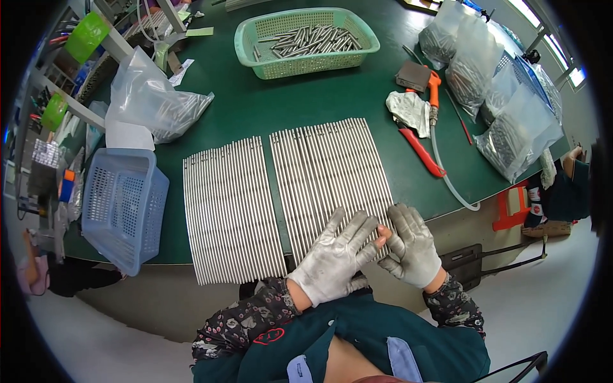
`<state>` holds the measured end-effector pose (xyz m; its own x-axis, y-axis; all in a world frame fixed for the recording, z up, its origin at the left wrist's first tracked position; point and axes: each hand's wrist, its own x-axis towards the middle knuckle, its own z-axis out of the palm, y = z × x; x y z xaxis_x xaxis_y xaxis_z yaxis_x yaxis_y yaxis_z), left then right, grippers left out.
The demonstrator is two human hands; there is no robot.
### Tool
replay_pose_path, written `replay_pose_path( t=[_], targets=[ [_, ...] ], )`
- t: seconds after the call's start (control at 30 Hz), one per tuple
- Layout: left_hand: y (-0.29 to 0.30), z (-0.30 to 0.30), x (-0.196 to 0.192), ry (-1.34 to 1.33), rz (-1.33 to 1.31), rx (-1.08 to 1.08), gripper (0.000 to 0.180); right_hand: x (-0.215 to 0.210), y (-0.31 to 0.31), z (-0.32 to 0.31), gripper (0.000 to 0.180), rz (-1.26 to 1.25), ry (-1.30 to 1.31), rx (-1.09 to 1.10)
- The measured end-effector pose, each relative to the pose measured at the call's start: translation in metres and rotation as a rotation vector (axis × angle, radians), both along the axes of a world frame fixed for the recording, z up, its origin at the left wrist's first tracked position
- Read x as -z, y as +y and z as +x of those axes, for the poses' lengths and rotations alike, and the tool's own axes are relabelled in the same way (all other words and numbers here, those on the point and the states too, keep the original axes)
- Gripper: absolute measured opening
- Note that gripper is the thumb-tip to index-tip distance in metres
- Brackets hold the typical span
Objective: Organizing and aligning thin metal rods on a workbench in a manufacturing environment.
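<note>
Along the near edge of the bench (294,102), I see two white-gloved hands at work; the left hand (335,258) lies with its fingers stretched out, loose and unclenched, over the near end of the right-hand row of thin metal rods (332,172); the right hand (412,246), likewise unclosed, rests its extended fingers by that row's near right corner, and bare fingertips show between the gloves, close together; both gloves are smudged grey.

Just left of that row, across a narrow green gap, lies a second row of metal rods (233,210), its near ends reaching past the bench's near edge; toward the near left corner sits a blue perforated basket (131,198), and beyond it slumps a clear plastic bag (143,96).

At the far edge stands a pale green basket (306,69) with short metal pins (316,41) inside; toward the right edge are a red-handled tool (421,150), a crumpled white cloth (412,112), a grey block (413,75), an orange air gun (435,92) with its pale hose (453,191), and several filled plastic bags (472,64).
</note>
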<state>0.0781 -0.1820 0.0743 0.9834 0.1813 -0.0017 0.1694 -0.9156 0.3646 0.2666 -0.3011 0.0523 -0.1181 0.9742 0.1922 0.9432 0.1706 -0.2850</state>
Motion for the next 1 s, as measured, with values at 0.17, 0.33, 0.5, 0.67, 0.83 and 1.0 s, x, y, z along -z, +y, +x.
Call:
replay_pose_path(
  t=[0.17,0.33,0.5,0.67,0.83,1.0],
  targets=[
    [-0.002,0.001,0.005,-0.06,-0.024,-0.013,0.082,0.001,-0.001,0.001,0.072,0.025,0.002,-0.005],
    [-0.001,0.004,0.006,-0.054,0.004,0.005,0.079,0.0,0.0,0.002,0.075,0.015,-0.032,-0.01],
    [-0.001,0.007,0.007,-0.049,0.019,0.01,0.077,0.008,-0.003,0.005,0.076,0.119,0.054,0.004],
    [-0.002,0.01,0.007,-0.088,0.01,0.012,0.075,0.005,-0.006,0.005,0.073,0.088,0.017,0.018],
    [-0.003,0.007,0.012,-0.166,-0.01,0.045,0.076,0.008,-0.002,0.001,0.068,0.11,0.04,0.028],
    [0.005,-0.027,-0.017,-0.22,0.021,-0.087,0.08,0.01,-0.003,0.005,0.068,0.155,0.048,0.014]
  ],
)
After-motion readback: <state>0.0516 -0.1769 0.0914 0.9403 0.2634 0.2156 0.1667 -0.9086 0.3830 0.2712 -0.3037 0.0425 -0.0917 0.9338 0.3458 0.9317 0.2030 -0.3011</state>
